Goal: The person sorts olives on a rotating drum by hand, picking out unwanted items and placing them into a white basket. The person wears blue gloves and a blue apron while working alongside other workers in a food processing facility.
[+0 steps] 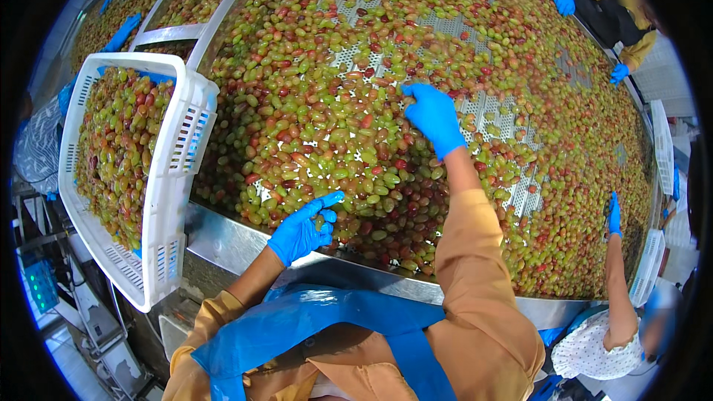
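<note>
My left grip (298, 233), 7 o'clock: loosely half-open, index extended, by grapes (319, 130). My right grip (434, 119), 2 o'clock: fingers curled at grapes, can't tell if grasping.

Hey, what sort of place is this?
Probably a fruit-sorting plant: grapes cover a metal table with holes, a white crate is heaped with them, and a co-worker's gloved hand shows.
</note>
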{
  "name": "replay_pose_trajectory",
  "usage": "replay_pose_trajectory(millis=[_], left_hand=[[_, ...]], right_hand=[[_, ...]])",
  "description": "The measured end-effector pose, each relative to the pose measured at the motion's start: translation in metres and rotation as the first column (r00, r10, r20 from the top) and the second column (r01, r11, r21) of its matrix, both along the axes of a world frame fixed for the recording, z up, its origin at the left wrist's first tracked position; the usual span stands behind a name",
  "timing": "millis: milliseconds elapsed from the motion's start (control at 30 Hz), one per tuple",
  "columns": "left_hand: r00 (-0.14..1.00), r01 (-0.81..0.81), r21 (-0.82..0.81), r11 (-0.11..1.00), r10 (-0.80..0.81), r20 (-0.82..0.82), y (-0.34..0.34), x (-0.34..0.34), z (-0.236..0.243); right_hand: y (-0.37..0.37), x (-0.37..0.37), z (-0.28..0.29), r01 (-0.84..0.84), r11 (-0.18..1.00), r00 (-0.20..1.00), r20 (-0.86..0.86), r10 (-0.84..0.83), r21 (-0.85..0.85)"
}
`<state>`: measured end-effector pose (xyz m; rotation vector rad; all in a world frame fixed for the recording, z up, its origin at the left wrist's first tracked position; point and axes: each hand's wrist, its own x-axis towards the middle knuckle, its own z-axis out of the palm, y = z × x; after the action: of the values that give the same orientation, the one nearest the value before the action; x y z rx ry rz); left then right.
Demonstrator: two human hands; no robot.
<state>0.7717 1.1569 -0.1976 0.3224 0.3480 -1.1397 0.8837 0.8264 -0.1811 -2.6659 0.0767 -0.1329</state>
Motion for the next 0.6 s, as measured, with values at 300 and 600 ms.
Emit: replay_pose_trajectory(millis=[300, 600], left_hand=[[0.986, -0.127, 0.321, 0.938, 0.084, 0.144, 0.009, 0.009, 0.004], [0.983, -0.14, 0.25, 0.958, 0.103, 0.153, 0.039, 0.02, -0.005]], right_hand=[[0.151, -0.098, -0.009, -0.659, 0.619, 0.711, 0.087, 0.698, 0.427], [0.079, -0.037, 0.026, -0.266, 0.727, 0.868, -0.17, 0.466, 0.634]])
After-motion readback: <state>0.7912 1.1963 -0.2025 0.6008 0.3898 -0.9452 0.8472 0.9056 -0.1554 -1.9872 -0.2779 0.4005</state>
